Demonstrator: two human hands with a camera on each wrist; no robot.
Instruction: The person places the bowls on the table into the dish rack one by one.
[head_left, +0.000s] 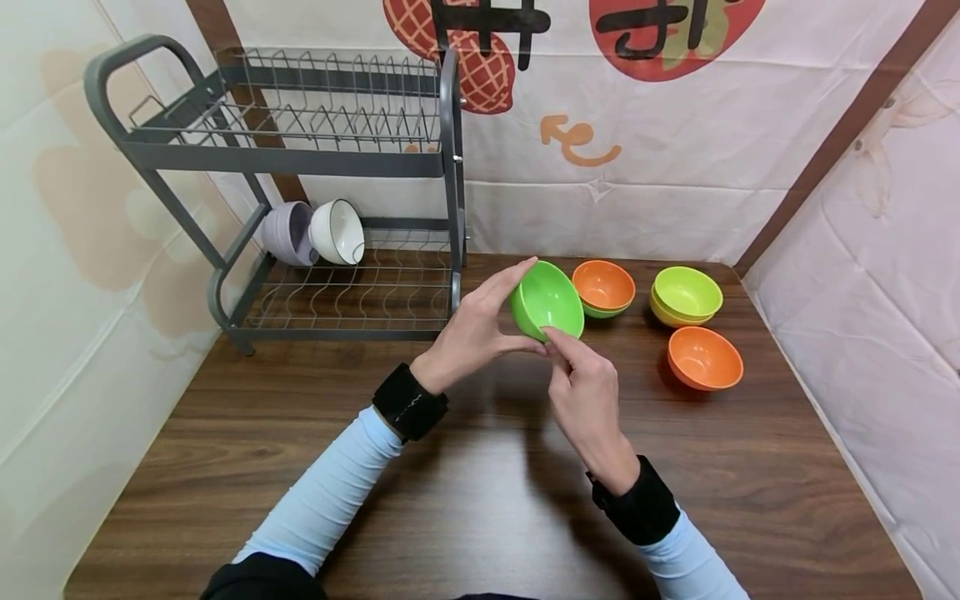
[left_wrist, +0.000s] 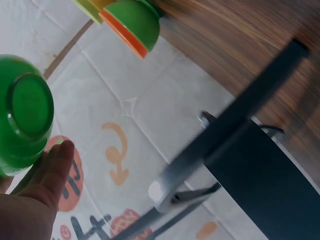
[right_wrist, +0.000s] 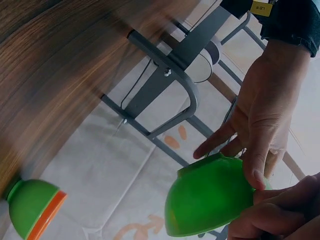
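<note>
A bright green bowl [head_left: 547, 296] is held up in front of the body, tilted with its inside facing the head camera. My left hand [head_left: 477, 329] grips it from the left, fingers along the far side and thumb below. At the near edge, my right hand [head_left: 588, 400] pinches the rim between thumb and fingers. The left wrist view shows the underside with its round foot ring [left_wrist: 31, 105]. Behind the held bowl, an orange bowl [head_left: 603, 285] sits nested in a green one [head_left: 609, 313].
A grey two-tier dish rack [head_left: 292, 160] stands at the back left; on its lower tier lean lilac bowls [head_left: 287, 233] and a white bowl [head_left: 337, 232]. To the right, a lime bowl [head_left: 687, 292] rests in a yellow one [head_left: 671, 317], with an orange bowl [head_left: 705, 358] in front.
</note>
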